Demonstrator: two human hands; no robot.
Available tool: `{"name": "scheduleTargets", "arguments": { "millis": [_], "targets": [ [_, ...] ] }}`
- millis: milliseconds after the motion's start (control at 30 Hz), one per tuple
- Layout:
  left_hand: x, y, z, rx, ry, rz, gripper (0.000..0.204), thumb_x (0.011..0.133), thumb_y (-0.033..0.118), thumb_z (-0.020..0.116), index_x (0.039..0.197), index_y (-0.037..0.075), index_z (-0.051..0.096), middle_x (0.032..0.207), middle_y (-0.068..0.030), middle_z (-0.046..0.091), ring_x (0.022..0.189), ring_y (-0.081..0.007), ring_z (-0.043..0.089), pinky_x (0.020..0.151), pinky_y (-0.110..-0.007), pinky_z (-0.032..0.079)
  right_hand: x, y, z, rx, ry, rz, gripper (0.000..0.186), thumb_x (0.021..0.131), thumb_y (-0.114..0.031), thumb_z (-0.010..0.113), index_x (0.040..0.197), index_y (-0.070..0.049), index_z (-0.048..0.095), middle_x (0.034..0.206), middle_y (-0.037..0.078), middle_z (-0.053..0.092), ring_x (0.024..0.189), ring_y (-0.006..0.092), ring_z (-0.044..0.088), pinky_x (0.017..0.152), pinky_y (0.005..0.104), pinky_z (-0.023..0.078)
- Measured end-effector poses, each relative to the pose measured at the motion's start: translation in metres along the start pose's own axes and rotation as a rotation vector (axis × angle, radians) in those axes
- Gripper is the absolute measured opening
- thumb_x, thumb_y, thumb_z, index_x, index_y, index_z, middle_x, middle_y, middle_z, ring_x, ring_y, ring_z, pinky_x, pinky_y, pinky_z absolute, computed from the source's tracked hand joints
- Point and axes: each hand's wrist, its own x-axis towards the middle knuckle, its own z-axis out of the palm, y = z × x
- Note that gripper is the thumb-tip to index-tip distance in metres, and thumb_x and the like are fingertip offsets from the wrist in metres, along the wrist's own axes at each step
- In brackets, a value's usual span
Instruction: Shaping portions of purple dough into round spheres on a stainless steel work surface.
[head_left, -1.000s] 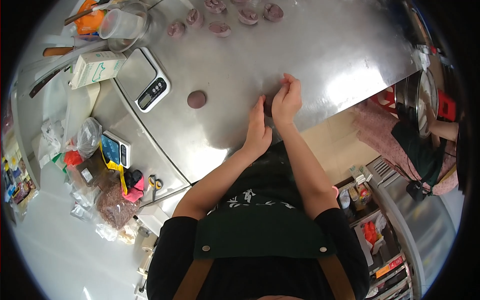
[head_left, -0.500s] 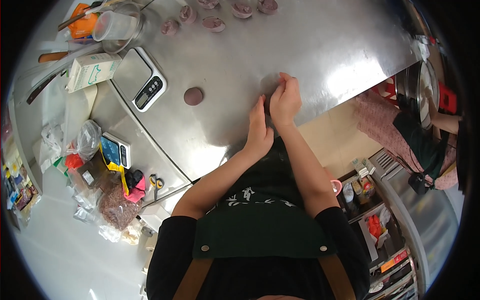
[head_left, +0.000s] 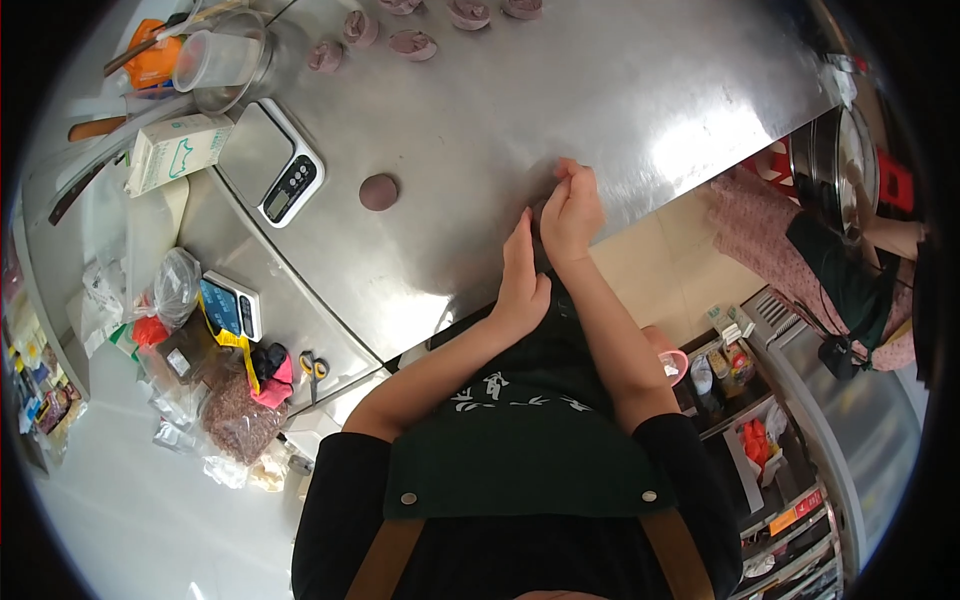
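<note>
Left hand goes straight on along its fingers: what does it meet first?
Probably nothing: the way looks free over the steel table as far as the picture shows. The line runs close by the right hand and the purplish piece beside it, so a brush is possible; depth is unclear.

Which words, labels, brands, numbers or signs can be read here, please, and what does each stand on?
None can be read clearly enough to quote.
Dark green apron: white lettering, stylised and seen at a slant.
White carton: teal drawing and print, too small.
Grey-plated scale: display and button marks, too small.
Blue-topped scale: markings, too small.
Red-and-orange tag at right: blurred.
</note>
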Motion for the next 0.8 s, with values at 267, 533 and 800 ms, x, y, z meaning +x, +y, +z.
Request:
{"name": "scheduleTargets", "arguments": {
  "millis": [267,533,800],
  "targets": [
    [0.025,-0.012,-0.008,-0.042,-0.105,-0.114,0.079,0.071,-0.01,0.039,0.145,-0.003,0.012,0.148,-0.0216,0.02,0.138,-0.0338,0.021,0.114,-0.041,0.017,-0.006,0.024,0.001,-0.049,0.016,-0.103,0.026,0.082,0.001,0.047,0.104,-0.009,0.057,0.087,0.008,0.059,0.075,0.0286,0.06,0.061,0.0382,0.047],
    [0.044,0.005,-0.02,-0.057,0.014,0.01,0.078,0.071,-0.01,0.037,0.145,-0.003,0.012,0.149,-0.0218,0.02,0.139,-0.0327,0.021,0.115,-0.04,0.015,0.04,-0.008,0.007,0.091,0.079,-0.154,0.022,0.088,0.002,0.045,0.103,-0.006,0.058,0.089,0.008,0.061,0.077,0.0243,0.061,0.066,0.0327,0.048],
    [0.036,0.003,-0.013,-0.091,0.037,-0.029,0.078,0.071,-0.011,0.037,0.145,-0.005,0.011,0.149,-0.0228,0.02,0.14,-0.0323,0.019,0.115,-0.039,0.014,0.039,-0.013,0.014,0.092,0.079,-0.135,0.023,0.081,0.003,0.05,0.1,-0.006,0.059,0.087,0.009,0.06,0.075,0.0292,0.059,0.063,0.0369,0.047]
  ]
}}
